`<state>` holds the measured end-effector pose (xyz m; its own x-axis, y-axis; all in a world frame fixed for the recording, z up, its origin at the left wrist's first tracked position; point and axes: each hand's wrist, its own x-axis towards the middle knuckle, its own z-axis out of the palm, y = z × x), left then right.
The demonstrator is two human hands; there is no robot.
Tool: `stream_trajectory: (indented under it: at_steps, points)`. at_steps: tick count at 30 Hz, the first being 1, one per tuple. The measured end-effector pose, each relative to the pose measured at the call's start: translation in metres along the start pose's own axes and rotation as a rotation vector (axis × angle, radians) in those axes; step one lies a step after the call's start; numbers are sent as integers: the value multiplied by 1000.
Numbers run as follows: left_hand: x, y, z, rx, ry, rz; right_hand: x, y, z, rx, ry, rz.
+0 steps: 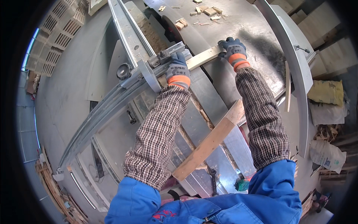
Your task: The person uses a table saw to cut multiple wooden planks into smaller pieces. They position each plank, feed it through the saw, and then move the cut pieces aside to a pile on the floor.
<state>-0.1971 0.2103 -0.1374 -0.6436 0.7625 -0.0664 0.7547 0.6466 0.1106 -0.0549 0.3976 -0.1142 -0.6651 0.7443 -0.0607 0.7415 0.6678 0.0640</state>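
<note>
A pale wooden strip (203,58) lies across the metal saw table between my two gloved hands. My left hand (178,70), in a grey-blue glove with an orange cuff, is closed over the strip's left end, against the metal fence (167,54). My right hand (234,51), gloved the same way, grips the strip's right end with its fingers curled over it. Just beyond the strip, the dark round saw blade (174,31) stands up from the table. Closer to my body, a longer wooden board (209,143) rests slantwise over the metal slats. The undersides of both hands are hidden.
Small wood offcuts (210,11) lie scattered at the far side. A grey metal beam (298,74) runs along the right, near a yellow sack (326,92). A wrench (213,181) lies near my body. A black knob (123,71) sits on the rail at left.
</note>
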Motion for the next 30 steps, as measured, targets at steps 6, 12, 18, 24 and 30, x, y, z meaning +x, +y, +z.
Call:
stream_trajectory:
  at_steps: [6, 12, 18, 24, 30]
  points:
    - [0, -6, 4, 52, 81, 79, 8, -1, -5, -103, 17, -159]
    - [-6, -3, -5, 69, 33, 107, 11, -9, -7, -105, -71, -194]
    - [-4, -5, -3, 25, 7, 48, 6, -16, -21, -86, -152, -156]
    - [0, -8, 12, 13, 101, 96, 5, -8, -14, -132, -103, -180]
    - [1, -11, 6, -25, 26, 63, -3, -13, -15, -142, -12, -166]
